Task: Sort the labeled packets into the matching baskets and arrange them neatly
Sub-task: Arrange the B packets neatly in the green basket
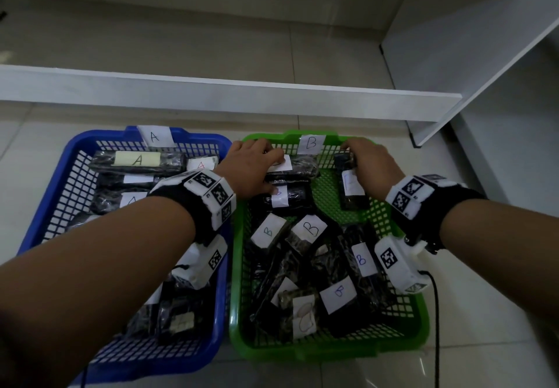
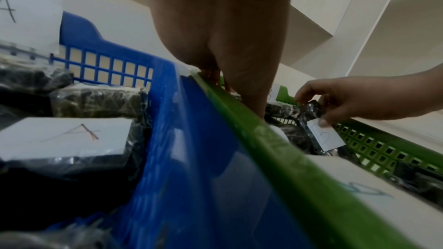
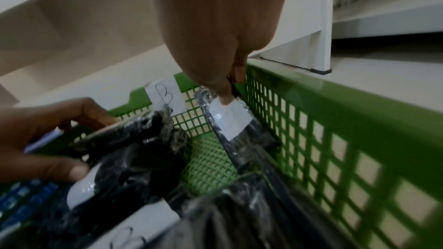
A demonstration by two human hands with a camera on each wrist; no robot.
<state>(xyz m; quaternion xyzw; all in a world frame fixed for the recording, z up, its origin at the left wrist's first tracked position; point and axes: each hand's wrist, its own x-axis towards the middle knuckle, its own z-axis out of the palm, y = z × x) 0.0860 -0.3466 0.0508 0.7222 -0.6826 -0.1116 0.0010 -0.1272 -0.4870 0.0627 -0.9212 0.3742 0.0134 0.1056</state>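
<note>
Two baskets stand side by side on the floor: a blue basket point(image 1: 211, 139) tagged A and a green basket point(image 1: 317, 353) tagged B. Both hold black wrapped packets with white letter labels. My left hand point(image 1: 263, 167) reaches over the blue rim and grips a B packet point(image 1: 299, 165) lying crosswise at the green basket's back left, fingers over its top and thumb under. My right hand point(image 1: 360, 157) pinches the far end of another B packet point(image 1: 352, 191) lying lengthwise by the back right wall, thumb on its label point(image 3: 225, 101). Several more B packets point(image 1: 311, 230) lie jumbled in the front half.
A packets point(image 1: 137, 160) lie stacked in rows in the blue basket. A white shelf board point(image 1: 211, 97) runs just behind the baskets and a white upright panel point(image 1: 453, 85) stands at the back right. A black cable point(image 1: 435, 312) hangs by the green basket's right side.
</note>
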